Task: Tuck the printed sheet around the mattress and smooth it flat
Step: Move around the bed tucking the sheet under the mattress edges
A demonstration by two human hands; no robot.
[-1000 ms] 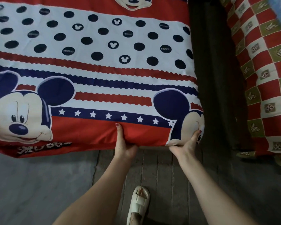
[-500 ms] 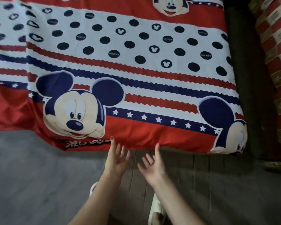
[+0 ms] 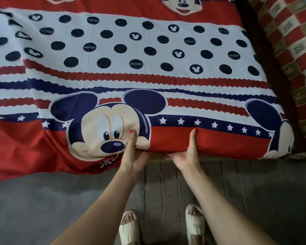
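Observation:
The printed sheet [image 3: 148, 82], red, white and navy with cartoon mouse faces, dots and stars, covers the mattress across the top of the view. Its near edge to the right of my hands is tucked under; to the left it hangs loose toward the floor. My left hand [image 3: 131, 156] grips the sheet's near edge beside a mouse face, thumb on top, fingers hidden under the fabric. My right hand [image 3: 187, 152] grips the same edge a little to the right, thumb up on the red band, fingers underneath.
A second bed with a red, cream and olive checked cover [image 3: 297, 55] stands at the right, across a dark narrow gap [image 3: 272, 71]. Grey floor and a ribbed mat [image 3: 210, 183] lie below. My two feet in cream sandals [image 3: 194, 225] stand on the mat.
A second ago both hands held the edge near the right corner. Half a second ago they were off the sheet with fingers apart. Now both grip the edge again, further left along the bed.

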